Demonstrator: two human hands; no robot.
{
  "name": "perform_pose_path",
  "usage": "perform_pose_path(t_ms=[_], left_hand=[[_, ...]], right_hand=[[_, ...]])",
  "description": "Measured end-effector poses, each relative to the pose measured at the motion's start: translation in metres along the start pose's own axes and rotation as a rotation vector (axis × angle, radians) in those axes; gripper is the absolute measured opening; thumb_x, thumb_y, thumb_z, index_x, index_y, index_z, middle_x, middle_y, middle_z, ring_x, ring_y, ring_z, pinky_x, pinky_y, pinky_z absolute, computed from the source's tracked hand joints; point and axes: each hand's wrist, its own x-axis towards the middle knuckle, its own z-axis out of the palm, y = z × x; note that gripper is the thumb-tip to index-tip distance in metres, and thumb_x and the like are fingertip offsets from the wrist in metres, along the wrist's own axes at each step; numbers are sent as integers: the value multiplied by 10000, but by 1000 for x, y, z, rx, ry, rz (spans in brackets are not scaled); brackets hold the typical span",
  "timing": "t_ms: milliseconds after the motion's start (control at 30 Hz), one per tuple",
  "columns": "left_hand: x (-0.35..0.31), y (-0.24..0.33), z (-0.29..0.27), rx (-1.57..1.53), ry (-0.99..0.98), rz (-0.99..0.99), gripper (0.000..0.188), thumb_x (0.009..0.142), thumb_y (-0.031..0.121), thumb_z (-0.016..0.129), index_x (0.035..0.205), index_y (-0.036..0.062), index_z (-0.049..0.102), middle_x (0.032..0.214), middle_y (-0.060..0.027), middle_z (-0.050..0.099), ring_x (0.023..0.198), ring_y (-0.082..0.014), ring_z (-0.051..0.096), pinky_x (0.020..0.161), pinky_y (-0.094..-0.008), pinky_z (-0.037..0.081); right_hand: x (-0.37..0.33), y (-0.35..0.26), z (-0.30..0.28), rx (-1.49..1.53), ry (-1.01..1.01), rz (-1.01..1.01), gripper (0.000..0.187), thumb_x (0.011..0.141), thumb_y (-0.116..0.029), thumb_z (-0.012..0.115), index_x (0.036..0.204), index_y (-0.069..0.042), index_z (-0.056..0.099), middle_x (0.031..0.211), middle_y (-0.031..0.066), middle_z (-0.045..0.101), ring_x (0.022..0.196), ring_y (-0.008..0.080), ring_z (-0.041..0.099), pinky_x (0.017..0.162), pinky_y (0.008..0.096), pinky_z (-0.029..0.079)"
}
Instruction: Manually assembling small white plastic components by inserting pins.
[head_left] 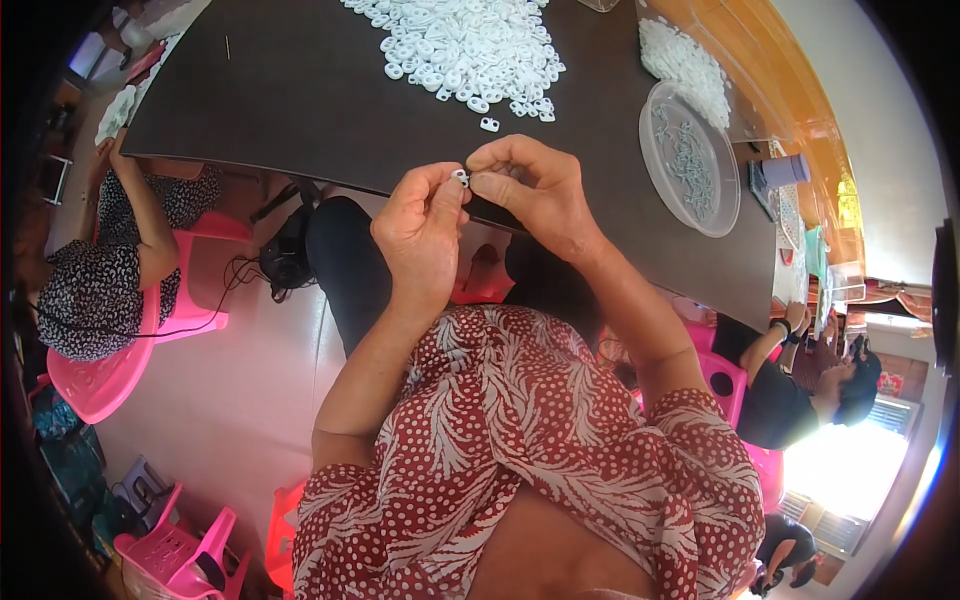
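Observation:
Over the near edge of the dark table (290, 120), my left hand (418, 225) pinches a small white plastic piece with holes (460, 176) between thumb and forefinger. My right hand (540, 195) is closed in a pinch right beside that piece. Whatever its fingertips hold, if anything, is too small or hidden to make out. Beyond my hands lies a large heap of similar white plastic pieces (465, 50), and a single loose white piece (489, 124) sits between the heap and my fingers.
At the right stands a round clear tub (735, 205) with small grey-green parts (685, 165). Behind it, a clear bin holds white parts (685, 70). A purple-lidded container (785, 171) is farther right. Co-workers sit at both sides; a pink chair (100, 375) is at the left.

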Motion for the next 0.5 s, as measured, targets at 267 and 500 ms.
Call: perform_pose_path(t_ms=[267,500], left_hand=[[-1,1,1,13,1,24,124,884,35,569,973,-43,608,774,-33,602,598,-52,513,508,-163,412],[-1,-1,4,72,44,62,82,848,-30,565,912,-31,617,770,-42,604,602,-57,535,526,-197,448]], right_hand=[[-2,-2,2,-37,5,5,85,818,-6,621,899,13,603,823,3,604,767,53,550,682,209,459],[-1,1,7,-51,26,-50,46,822,-17,583,861,7,590,760,-26,561,679,18,481,572,179,402]])
